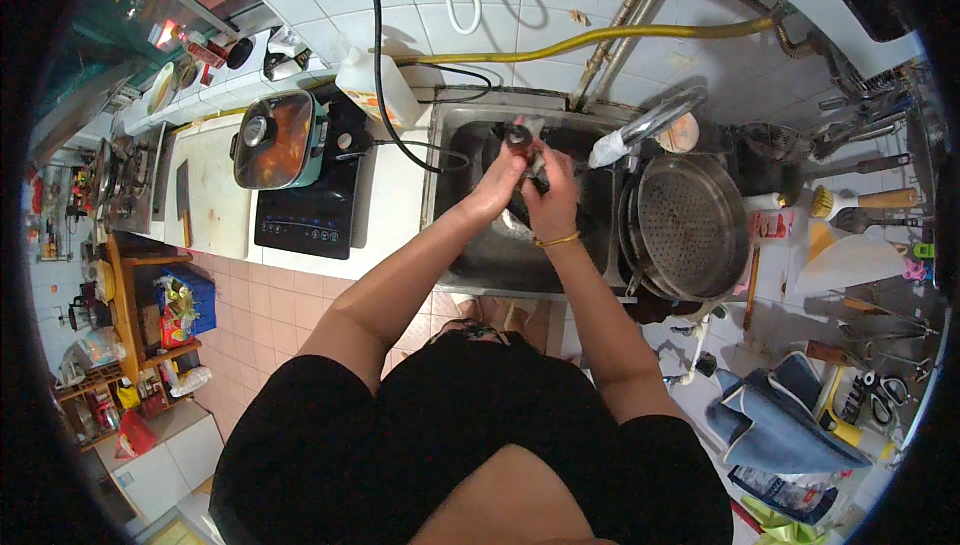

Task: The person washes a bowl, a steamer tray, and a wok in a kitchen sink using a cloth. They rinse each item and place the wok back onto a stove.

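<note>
Both hands are together over the stainless steel sink (pixel 480 263). My left hand (pixel 499 179) grips a dark object (pixel 518 137) with a round end, whose exact kind I cannot make out. Close against it, my right hand (pixel 553 188) has bent fingers around a greyish, crumpled piece (pixel 535 158), perhaps a cloth or scourer. The fingers hide most of both items. To the right of my hands, the faucet (pixel 645 128) reaches over the basin, its spout tip wrapped in white.
Left of the sink stand a white jug (pixel 379 87) and an induction cooker (pixel 304 224) bearing a lidded pot of food (pixel 276 141). A knife (pixel 184 203) lies on a cutting board (pixel 217 207). Stacked pans with a perforated steamer tray (pixel 690 226) flank the sink's right. A black cable (pixel 379 57) hangs in front.
</note>
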Demonstrator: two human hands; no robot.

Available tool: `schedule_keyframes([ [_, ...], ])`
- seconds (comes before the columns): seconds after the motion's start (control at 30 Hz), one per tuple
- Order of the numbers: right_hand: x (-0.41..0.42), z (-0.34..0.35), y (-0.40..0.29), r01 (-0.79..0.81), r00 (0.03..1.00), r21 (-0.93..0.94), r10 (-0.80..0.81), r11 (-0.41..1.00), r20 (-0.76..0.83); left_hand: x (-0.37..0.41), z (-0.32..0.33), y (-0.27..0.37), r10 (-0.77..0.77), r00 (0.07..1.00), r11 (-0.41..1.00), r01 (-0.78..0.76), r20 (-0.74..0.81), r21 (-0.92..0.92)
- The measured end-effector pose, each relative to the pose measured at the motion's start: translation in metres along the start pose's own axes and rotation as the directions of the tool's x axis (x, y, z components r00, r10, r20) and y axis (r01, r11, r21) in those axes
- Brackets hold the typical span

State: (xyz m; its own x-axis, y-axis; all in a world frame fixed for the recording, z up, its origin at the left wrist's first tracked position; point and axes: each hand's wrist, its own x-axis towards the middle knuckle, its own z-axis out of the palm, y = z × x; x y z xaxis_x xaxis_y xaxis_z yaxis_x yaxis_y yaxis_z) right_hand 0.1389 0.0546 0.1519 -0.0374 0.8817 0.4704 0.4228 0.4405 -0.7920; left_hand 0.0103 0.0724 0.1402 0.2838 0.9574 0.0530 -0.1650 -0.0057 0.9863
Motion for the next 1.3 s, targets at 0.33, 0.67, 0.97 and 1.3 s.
schedule_keyframes([
  [0.33, 0.018, 0.027, -0.055, -0.077, 0.996, 0.395, 0.05, 0.915, 0.078, -0.022, 0.005, 0.049, -0.202, 0.977, 0.681, 0.093, -0.065, -0.726],
  [0.67, -0.043, 0.013, 0.027, -0.063, 0.898, -0.217, 0.15, 0.974, 0.414, -0.033, -0.002, -0.06, -0.546, 0.737, 0.771, 0.256, -0.399, -0.584],
  [0.97, -0.045, -0.036, 0.055, -0.436, 0.743, 0.039, 0.336, 0.899, 0.579, -0.077, -0.013, 0.013, -0.363, 0.91, 0.86, 0.41, 0.198, -0.305],
  [1.3, -0.007, -0.041, 0.069, -0.42, 0.857, 0.134, 0.343, 0.898, 0.386, -0.055, -0.011, 0.001, -0.845, 0.471, 0.187, 0.702, 0.251, -0.687],
])
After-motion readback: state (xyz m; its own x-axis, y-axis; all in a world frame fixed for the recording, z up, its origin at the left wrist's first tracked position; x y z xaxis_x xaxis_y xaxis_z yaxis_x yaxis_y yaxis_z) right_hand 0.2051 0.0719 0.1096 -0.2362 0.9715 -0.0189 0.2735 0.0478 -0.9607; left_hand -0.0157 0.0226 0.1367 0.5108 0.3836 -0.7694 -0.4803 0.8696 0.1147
